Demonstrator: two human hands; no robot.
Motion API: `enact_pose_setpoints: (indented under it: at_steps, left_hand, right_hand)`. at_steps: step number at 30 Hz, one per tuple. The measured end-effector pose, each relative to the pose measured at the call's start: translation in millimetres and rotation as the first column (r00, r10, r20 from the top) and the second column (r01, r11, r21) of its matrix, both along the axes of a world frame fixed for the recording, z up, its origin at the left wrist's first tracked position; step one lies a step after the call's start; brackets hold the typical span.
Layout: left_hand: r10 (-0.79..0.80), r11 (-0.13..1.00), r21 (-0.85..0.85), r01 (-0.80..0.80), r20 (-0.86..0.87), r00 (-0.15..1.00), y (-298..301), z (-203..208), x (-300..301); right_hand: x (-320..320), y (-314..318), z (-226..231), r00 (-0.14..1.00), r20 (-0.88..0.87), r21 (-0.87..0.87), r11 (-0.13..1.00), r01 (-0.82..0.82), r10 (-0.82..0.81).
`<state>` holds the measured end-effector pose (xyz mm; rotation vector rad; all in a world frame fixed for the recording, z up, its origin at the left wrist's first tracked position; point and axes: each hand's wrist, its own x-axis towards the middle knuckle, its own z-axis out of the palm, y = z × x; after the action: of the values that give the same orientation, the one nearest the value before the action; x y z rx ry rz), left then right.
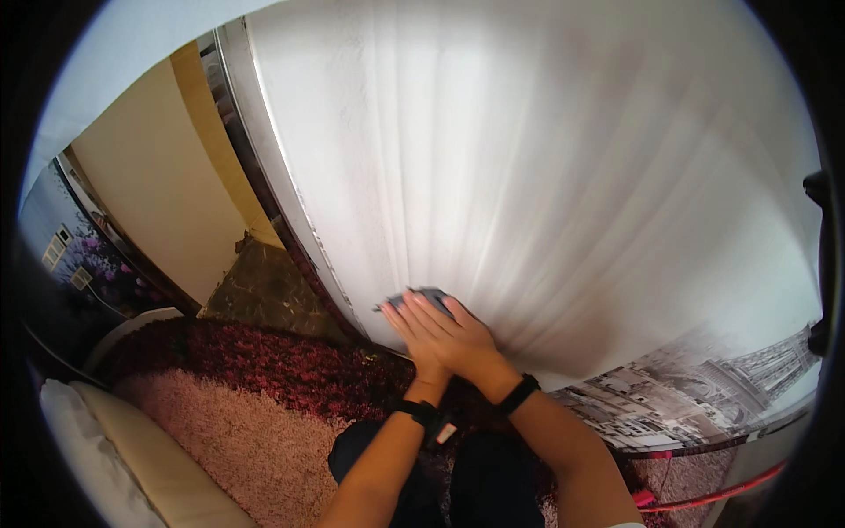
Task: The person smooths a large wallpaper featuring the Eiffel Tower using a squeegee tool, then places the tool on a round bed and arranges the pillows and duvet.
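My left hand (412,341) and my right hand (471,345) lie close together, partly overlapping, at the lower edge of a large white panel (546,167). Both are closed over a dark grey cloth (433,297), pressing it to the panel with their fingers stretched along it. Only the cloth's far edge and left tip show; the hands cover the rest. Pale streaks and soft folds of light fan upward across the panel from there. A black band sits on each wrist.
A grey city picture with a lattice tower (766,365) runs along the panel's lower right. Below lies a dark red and pink shaggy rug (264,370). A beige cushioned seat (158,449) stands at lower left, a doorway with brown marble floor (264,286) beyond. A red cable (713,500) crosses lower right.
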<state>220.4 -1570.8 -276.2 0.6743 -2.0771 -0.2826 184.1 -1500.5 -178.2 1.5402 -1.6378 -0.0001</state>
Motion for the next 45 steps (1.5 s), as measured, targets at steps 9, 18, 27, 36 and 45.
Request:
enact_pose_setpoints:
  at_steps: [9, 18, 27, 36, 45]
  left_hand:
    - [-0.171, 0.945, 0.227, 0.237, -0.275, 0.946, 13.4, 24.2, -11.2]
    - [-0.193, 0.981, -0.012, 0.196, -0.236, 0.952, 2.7, 49.6, -10.4]
    - [-0.371, 0.869, 0.220, 0.443, -0.303, 0.878, 94.0, -20.1, 4.3]
    - [-0.407, 0.907, -0.274, 0.319, -0.382, 0.830, 63.9, 99.3, -25.2]
    - [-0.487, 0.873, -0.017, 0.488, -0.093, 0.868, 122.4, -68.7, 10.4]
  right_hand:
    - [-7.8, 16.7, 42.7, 0.998, 0.004, -0.205, 0.977, -0.061, 0.063]
    - [-9.5, 24.6, 57.2, 1.000, -0.004, -0.263, 0.965, -0.015, 0.014]
    - [-20.5, 103.4, -21.9, 0.996, -0.056, -0.039, 0.997, 0.073, -0.075]
    - [-21.1, 93.2, 80.6, 0.993, -0.009, -0.410, 0.906, 0.103, -0.117]
    - [-22.4, 161.4, -66.2, 0.988, -0.026, -0.083, 0.986, 0.147, -0.150]
